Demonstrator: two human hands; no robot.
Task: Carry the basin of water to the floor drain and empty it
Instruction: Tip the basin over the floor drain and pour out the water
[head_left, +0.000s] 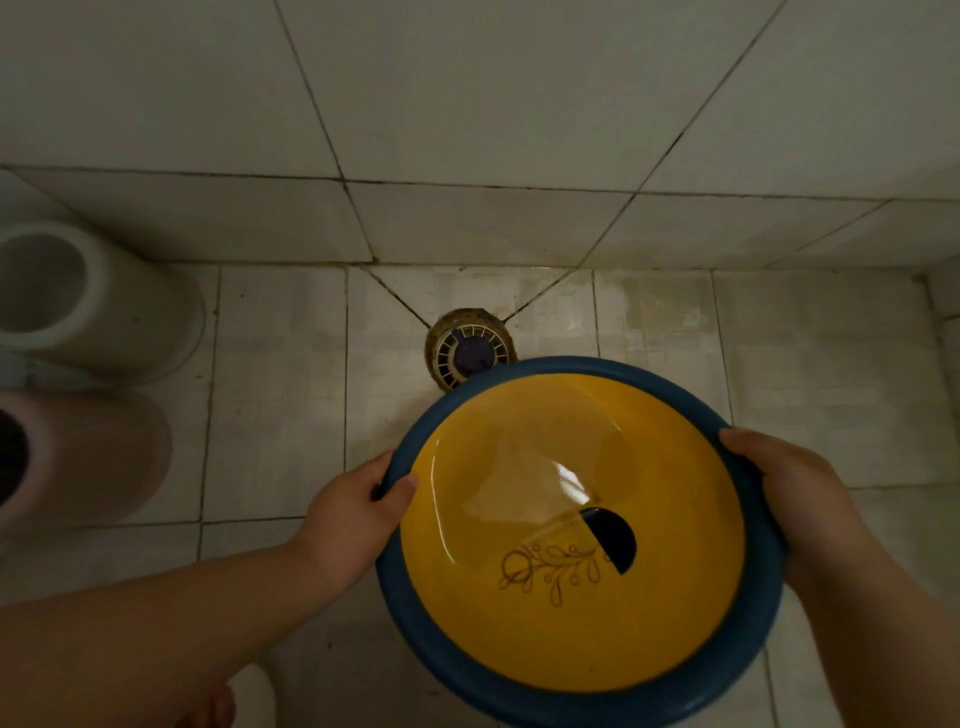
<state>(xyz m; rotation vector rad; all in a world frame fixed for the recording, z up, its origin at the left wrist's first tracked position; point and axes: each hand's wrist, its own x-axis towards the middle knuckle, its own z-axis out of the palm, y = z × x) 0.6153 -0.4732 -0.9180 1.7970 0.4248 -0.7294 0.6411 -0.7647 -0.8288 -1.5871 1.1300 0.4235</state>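
Two hands clamp one basin (571, 597) by its blue rim: left hand (348, 519) and right hand (795, 488) on opposite sides, fingers curled closed. It hangs just before one floor drain (462, 345); two buckets (88, 301) stand left.

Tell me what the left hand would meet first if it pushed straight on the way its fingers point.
The left hand already grips the blue rim of the basin, fingers pointing up-right. Going straight on, it would press into that rim and the yellow bowl. Beyond the basin lies the floor drain, though depth is hard to judge.
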